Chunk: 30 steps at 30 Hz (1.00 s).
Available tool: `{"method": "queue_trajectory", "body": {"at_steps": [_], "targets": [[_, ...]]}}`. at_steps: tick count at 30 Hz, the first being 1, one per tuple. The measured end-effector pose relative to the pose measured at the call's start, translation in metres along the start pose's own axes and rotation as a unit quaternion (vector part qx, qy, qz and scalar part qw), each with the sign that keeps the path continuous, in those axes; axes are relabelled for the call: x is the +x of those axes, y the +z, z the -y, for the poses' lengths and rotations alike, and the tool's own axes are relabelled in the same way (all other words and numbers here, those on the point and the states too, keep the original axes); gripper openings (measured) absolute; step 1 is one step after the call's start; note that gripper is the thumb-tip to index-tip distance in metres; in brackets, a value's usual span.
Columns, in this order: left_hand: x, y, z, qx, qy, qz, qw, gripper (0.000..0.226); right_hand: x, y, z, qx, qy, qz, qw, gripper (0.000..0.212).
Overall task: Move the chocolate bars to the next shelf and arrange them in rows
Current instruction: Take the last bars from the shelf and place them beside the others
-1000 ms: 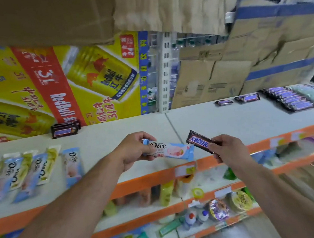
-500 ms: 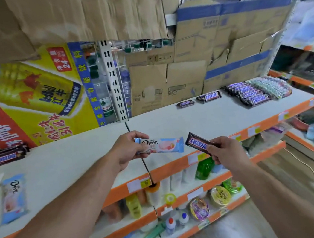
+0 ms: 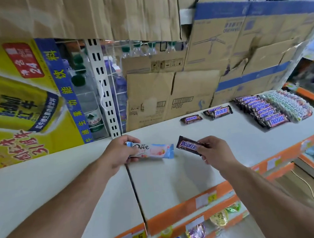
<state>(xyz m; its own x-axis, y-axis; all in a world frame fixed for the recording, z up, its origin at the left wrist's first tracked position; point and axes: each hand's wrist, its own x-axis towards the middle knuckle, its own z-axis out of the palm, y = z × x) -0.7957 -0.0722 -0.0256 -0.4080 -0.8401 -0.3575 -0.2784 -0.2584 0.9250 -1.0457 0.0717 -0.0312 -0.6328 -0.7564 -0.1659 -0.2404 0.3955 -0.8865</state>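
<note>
Head view: left hand (image 3: 117,152) fingers pinch one Dove bar (image 3: 153,151); right hand (image 3: 215,149) fingers pinch one Snickers bar (image 3: 188,145).

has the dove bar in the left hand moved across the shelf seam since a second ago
Yes. The Dove bar in the left hand has moved rightward: earlier it hung near the shelf seam, now it reaches past it toward the Snickers row.

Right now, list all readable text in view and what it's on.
"Dove": pale blue bar in left hand.
"SNICKERS": bar in right hand.
"SNICKERS": two loose bars, and the row of bars.
"24": red patch on yellow poster.
"300ml": cardboard box, upside down.
Price tags: blurred.
</note>
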Motion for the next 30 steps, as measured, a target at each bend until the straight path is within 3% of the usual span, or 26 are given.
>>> {"method": "queue_trajectory", "body": {"at_steps": [5, 12, 17, 22, 30], "targets": [[0.011, 0.001, 0.001, 0.012, -0.018, -0.018, 1.0, 0.022, 0.051, 0.022, 0.007, -0.052, -0.035, 0.022, 0.998, 0.012], [0.013, 0.013, 0.004, -0.013, -0.03, -0.103, 0.994, 0.02, 0.111, 0.041, 0.026, -0.149, -0.097, 0.135, 0.975, 0.024], [0.007, 0.028, 0.008, -0.029, -0.021, -0.174, 0.984, 0.021, 0.13, 0.051, 0.033, -0.282, -0.191, 0.165, 0.925, 0.041], [-0.002, 0.039, 0.013, -0.032, 0.003, -0.228, 0.973, 0.02, 0.135, 0.055, 0.031, -0.356, -0.247, 0.175, 0.884, 0.037], [0.001, 0.046, 0.012, 0.007, 0.001, -0.25, 0.968, 0.022, 0.143, 0.052, 0.021, -0.343, -0.251, 0.189, 0.885, 0.034]]}}
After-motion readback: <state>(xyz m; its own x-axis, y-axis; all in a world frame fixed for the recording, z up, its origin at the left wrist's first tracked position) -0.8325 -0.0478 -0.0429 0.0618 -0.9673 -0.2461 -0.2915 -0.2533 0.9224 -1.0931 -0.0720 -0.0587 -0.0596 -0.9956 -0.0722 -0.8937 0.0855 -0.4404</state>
